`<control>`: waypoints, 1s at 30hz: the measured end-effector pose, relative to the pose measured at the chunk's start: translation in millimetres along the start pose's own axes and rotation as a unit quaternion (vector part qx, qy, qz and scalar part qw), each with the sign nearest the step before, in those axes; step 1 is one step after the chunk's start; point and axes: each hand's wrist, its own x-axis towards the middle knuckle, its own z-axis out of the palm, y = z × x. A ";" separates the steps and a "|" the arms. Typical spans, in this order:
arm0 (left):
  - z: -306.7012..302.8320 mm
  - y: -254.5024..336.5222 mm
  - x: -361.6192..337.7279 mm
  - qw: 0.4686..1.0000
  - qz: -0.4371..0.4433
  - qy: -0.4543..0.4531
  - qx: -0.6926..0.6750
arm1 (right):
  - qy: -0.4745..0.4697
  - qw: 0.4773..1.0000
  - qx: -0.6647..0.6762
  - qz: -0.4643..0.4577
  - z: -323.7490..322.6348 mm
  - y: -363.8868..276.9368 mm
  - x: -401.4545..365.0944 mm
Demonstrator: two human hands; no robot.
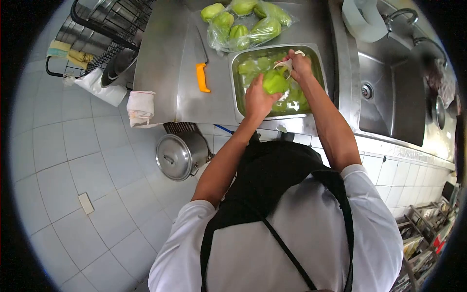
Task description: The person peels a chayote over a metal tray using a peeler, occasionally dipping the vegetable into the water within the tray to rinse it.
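My left hand (259, 100) is wrapped around a pale green chayote (275, 84) over the steel pan (236, 100). My right hand (301, 65) is closed on a cream-coloured peeler (286, 64), its head close to the upper side of the chayote. Below both hands, the pan contains water with several green pieces (249, 66) in it. Behind the pan lies a clear plastic bag (253, 38) with several whole chayotes. A knife (201, 78) with an orange handle rests on the steel counter to the left of the pan.
A steel sink (384, 104) with a tap (404, 17) is on the right, a white plastic container (362, 22) at its back corner. A folded cloth (141, 107) hangs at the counter's left edge. A lidded pot (177, 155) stands below. A wire rack (109, 34) holds pans at left.
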 end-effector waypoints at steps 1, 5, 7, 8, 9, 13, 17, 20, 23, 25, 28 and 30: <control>1.5 -1.4 -1.6 1.000 0.011 0.009 0.006 | -0.005 1.000 -0.003 -0.011 1.4 -0.9 0.7; 2.6 -2.5 -2.5 1.000 0.015 0.006 -0.002 | 0.006 0.997 -0.034 -0.069 -7.4 -0.3 9.0; 1.0 -2.8 -3.5 1.000 0.013 0.004 -0.006 | -0.001 0.996 -0.026 -0.086 -6.5 0.4 5.5; 1.5 -2.3 3.0 1.000 0.011 0.002 -0.013 | -0.020 0.993 -0.043 -0.112 -3.6 -4.5 9.2; 1.0 -1.2 3.0 1.000 0.001 -0.003 -0.021 | -0.034 0.989 -0.064 -0.131 -2.2 -5.7 6.7; -5.1 -1.4 -3.6 0.998 -0.038 -0.017 -0.039 | -0.052 0.983 -0.137 -0.114 6.2 -8.7 -10.1; -9.8 4.8 -5.5 0.999 -0.038 -0.018 -0.011 | -0.081 0.959 -0.260 -0.078 6.6 -14.3 -44.6; -2.7 0.8 -6.4 0.998 -0.040 0.002 -0.038 | -0.065 0.955 -0.268 -0.110 9.9 -7.6 -48.5; -0.6 -1.4 -2.2 0.998 -0.043 0.007 -0.045 | -0.078 0.956 -0.248 -0.135 -6.3 -0.4 -27.0; 2.2 -5.7 -10.4 0.998 -0.037 0.004 -0.047 | -0.060 0.951 -0.257 -0.162 -20.8 7.9 -26.6; 2.6 -14.8 -10.5 0.999 -0.012 0.014 -0.041 | -0.036 0.943 -0.255 -0.209 -27.3 16.0 -15.3; 3.4 -18.9 -10.7 0.999 -0.014 0.026 -0.036 | -0.076 0.958 -0.186 -0.205 -28.9 16.1 -13.0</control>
